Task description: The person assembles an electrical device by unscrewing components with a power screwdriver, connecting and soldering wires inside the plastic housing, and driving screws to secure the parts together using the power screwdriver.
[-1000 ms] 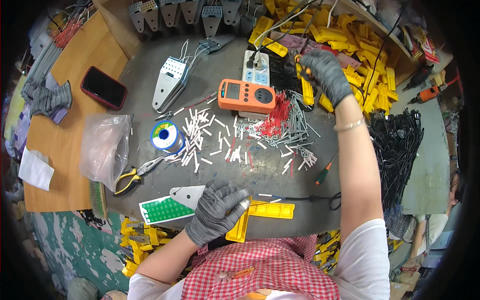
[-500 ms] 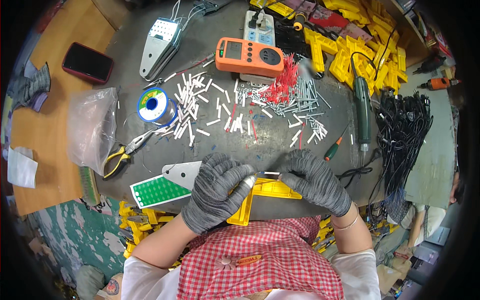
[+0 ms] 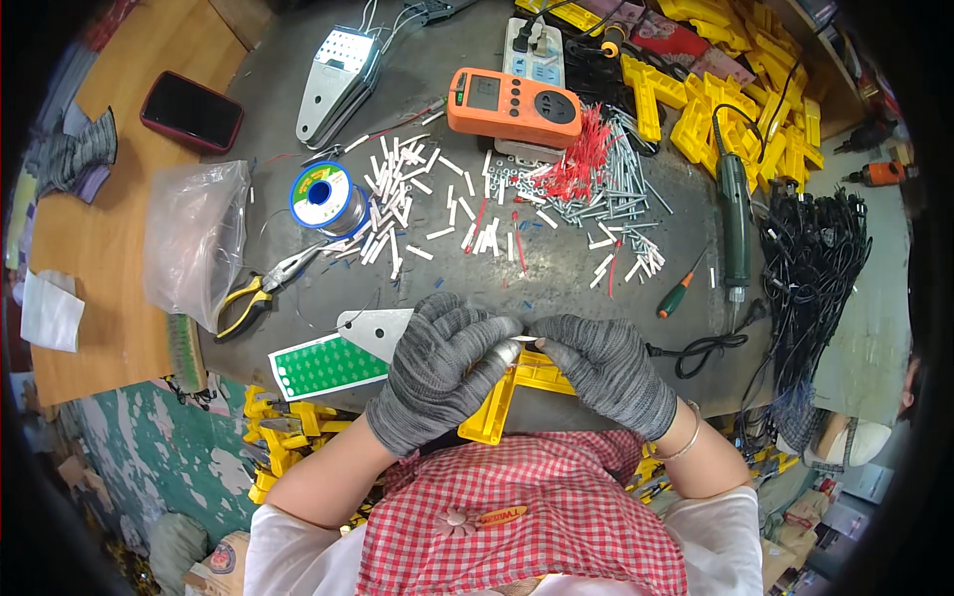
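My left hand (image 3: 437, 372), in a grey knit glove, is closed with thumb and fingertips pinched at one end of a thin white sleeve (image 3: 525, 339). My right hand (image 3: 614, 375), gloved alike, pinches the sleeve's other end, its fingertips almost meeting the left ones. Just below the fingers is an angled yellow plastic housing (image 3: 487, 415), partly hidden by both hands. A grey metal plate (image 3: 373, 333) and a green patterned panel with a white border (image 3: 328, 366) lie beside my left hand, which covers part of them. Any wire inside the sleeve is too small to make out.
Loose white sleeves (image 3: 393, 194), screws (image 3: 636, 174) and red-wired parts (image 3: 588, 149) cover the bench middle. Around them are a solder spool (image 3: 333, 204), pliers (image 3: 263, 288), an orange meter (image 3: 512, 107), a screwdriver (image 3: 676, 296), an electric screwdriver (image 3: 733, 219) and bundled black cables (image 3: 810, 268).
My right hand has moved left, so the fingertips of both hands nearly meet at the white sleeve. The whole view has shifted slightly, and the bench things appear farther right.
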The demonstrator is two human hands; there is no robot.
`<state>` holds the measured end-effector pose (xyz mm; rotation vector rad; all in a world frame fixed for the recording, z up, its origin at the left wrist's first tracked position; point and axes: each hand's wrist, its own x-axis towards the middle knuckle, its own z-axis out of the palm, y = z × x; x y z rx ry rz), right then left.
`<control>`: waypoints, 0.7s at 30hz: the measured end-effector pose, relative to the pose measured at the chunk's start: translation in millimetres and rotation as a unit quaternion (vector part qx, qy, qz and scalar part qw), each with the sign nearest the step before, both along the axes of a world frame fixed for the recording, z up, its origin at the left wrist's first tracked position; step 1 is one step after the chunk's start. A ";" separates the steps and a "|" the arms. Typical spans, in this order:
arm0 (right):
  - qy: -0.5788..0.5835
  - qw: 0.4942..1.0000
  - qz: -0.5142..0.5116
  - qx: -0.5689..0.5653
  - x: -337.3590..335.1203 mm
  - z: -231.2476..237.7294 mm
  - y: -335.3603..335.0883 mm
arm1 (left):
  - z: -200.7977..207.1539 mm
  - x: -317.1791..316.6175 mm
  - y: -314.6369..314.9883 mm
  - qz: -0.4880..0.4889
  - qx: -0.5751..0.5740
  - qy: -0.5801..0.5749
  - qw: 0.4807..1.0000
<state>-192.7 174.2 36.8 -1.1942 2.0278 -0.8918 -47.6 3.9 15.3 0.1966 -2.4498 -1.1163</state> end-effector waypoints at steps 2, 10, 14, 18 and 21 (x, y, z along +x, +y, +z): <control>-0.004 1.000 0.005 -0.004 -1.1 9.3 -0.9 | -4.6 -1.0 -2.8 -0.031 -0.035 0.032 0.998; 0.146 0.978 0.134 -0.073 -32.0 15.9 11.1 | -6.6 0.8 1.5 -0.019 -0.075 -0.015 0.997; 0.151 0.977 0.114 -0.095 2.7 4.2 -8.9 | -5.7 0.8 2.5 -0.025 -0.087 -0.035 0.995; 0.129 0.987 0.066 -0.069 5.4 5.8 -6.2 | 3.1 9.0 3.2 0.015 -0.128 0.001 0.992; 0.130 0.987 0.090 -0.037 -3.9 -1.7 7.1 | 7.2 22.3 13.0 0.019 -0.105 -0.007 0.994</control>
